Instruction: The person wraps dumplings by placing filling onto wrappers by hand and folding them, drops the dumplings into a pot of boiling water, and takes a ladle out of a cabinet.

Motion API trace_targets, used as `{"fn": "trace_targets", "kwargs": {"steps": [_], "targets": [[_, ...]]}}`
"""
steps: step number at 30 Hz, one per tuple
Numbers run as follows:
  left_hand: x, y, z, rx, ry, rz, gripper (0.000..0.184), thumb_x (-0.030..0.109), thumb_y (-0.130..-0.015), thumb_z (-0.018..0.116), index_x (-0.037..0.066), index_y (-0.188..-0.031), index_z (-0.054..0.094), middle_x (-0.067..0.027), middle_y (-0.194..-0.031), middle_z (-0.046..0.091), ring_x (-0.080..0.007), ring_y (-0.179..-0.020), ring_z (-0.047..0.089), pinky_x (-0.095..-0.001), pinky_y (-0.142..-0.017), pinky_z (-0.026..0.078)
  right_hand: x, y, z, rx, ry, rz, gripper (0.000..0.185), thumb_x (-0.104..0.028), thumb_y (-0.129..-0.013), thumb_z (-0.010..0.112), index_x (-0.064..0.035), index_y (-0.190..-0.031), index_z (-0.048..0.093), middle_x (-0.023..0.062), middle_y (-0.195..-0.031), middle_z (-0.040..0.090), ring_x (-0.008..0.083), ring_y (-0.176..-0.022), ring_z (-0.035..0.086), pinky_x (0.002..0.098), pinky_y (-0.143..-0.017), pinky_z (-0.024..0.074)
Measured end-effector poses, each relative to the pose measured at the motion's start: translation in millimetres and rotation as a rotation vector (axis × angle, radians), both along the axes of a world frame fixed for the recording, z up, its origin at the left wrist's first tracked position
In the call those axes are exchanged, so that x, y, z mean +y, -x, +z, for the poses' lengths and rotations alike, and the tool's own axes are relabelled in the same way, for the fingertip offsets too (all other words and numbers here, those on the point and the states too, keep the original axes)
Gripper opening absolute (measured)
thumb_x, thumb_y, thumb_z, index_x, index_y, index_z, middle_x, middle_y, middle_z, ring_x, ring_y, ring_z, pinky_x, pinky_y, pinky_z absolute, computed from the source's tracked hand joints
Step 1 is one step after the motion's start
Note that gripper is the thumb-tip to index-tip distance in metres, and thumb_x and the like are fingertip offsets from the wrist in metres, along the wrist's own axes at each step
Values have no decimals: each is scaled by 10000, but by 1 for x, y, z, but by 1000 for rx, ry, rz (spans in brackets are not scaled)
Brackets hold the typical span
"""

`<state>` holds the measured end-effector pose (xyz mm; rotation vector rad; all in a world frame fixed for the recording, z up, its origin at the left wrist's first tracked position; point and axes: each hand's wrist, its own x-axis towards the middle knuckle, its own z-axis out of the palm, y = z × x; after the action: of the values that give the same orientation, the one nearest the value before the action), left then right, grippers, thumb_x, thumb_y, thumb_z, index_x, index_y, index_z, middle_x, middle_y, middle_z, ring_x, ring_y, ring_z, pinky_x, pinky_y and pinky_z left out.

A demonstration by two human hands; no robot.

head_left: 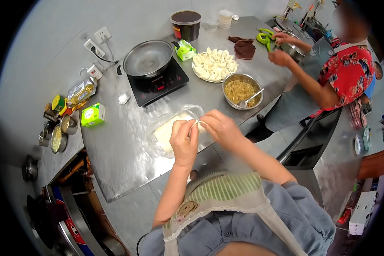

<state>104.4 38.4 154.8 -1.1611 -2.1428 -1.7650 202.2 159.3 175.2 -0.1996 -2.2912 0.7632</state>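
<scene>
My left hand (185, 138) and my right hand (219, 128) meet over the table's near edge, fingertips pinched together on a small pale piece, perhaps dough, mostly hidden by the fingers. Beneath and behind them lies a flat slab of pale dough (164, 134) in clear plastic wrap. Beyond my right hand is a metal bowl of filling (241, 89) with a spoon (252, 97) resting in it. Further back, a round plate is covered with several white dumplings (214, 65).
A pan (148, 59) sits on an induction cooker (158, 84) at the back. A green tissue pack (93, 115) is at left, a brown tub (186, 26) behind. At right, another person (315, 81) handles green peppers (265, 37) beside a metal bowl (293, 48).
</scene>
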Motion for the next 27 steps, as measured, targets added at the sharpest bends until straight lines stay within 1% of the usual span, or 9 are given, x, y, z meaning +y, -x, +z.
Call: {"fn": "trace_targets", "kwargs": {"steps": [8, 12, 15, 17, 18, 19, 20, 25, 27], "targets": [[-9, 3, 11, 232, 99, -90, 173, -36, -798, 671, 3, -965, 644, -113, -847, 560, -266, -741, 585, -354, -643, 490, 3, -5, 7, -303, -381, 44, 216, -110, -826, 583, -46, -1029, 618, 83, -986, 599, 275, -827, 600, 375, -669, 498], [-14, 6, 18, 340, 211, -142, 151, -35, -816, 669, -2, -961, 645, -120, -859, 560, -261, -745, 579, -336, -652, 485, -8, -5, 11, -141, -411, -23, 269, -123, -816, 594, -56, -1074, 624, 67, -972, 598, 265, -843, 605, 369, -668, 496], [-16, 4, 18, 283, 192, -152, 167, -7, -839, 664, -3, -1004, 637, -121, -880, 571, -258, -773, 585, -321, -683, 485, -11, -4, 5, -149, -346, -5, 238, -136, -836, 618, -34, -1050, 647, 68, -934, 630, 281, -838, 623, 373, -663, 500], [-13, -1, 18, 223, 129, -138, 192, 18, -861, 660, -3, -1050, 633, -116, -903, 588, -247, -790, 592, -310, -700, 486, -15, 2, -1, 3, -6, -67, 148, -116, -867, 636, -12, -968, 667, 88, -870, 661, 248, -762, 653, 338, -628, 504], [-9, -9, 16, 78, 54, -61, 227, 48, -891, 645, -6, -1109, 615, -105, -945, 607, -214, -804, 593, -294, -714, 486, -18, 6, -9, 8, -8, -69, 148, -116, -867, 636, -12, -968, 667, 88, -870, 661, 248, -762, 653, 338, -628, 504], [-10, -15, 12, -70, -19, 13, 264, 78, -921, 630, -9, -1168, 597, -93, -988, 626, -180, -818, 595, -277, -728, 485, -22, 9, -19, 3, 410, -56, 126, -113, -871, 641, -5, -930, 668, 103, -850, 668, 225, -718, 655, 320, -613, 502], [-13, -17, -1, -378, 14, -135, 311, 120, -943, 606, -21, -1218, 572, -157, -1049, 628, -214, -889, 622, -310, -742, 507, -26, 9, -24, -1, 827, -39, 115, -109, -875, 647, 2, -892, 669, 117, -830, 674, 202, -674, 656, 303, -598, 500], [-27, -15, -13, -363, 17, -201, 330, 134, -955, 594, -31, -1239, 568, -162, -1022, 637, -198, -824, 652, -295, -695, 526, -33, 6, -25, -139, 692, -75, 137, -126, -870, 652, 7, -902, 662, 122, -811, 661, 173, -651, 644, 291, -585, 492], [-33, -13, -13, -385, 118, -211, 308, 128, -971, 587, -25, -1238, 579, -95, -1060, 659, -118, -883, 614, -249, -752, 498, -38, 6, -26, -125, 584, -91, 151, -137, -866, 658, 8, -907, 661, 123, -810, 659, 183, -656, 645, 298, -588, 494]]}}
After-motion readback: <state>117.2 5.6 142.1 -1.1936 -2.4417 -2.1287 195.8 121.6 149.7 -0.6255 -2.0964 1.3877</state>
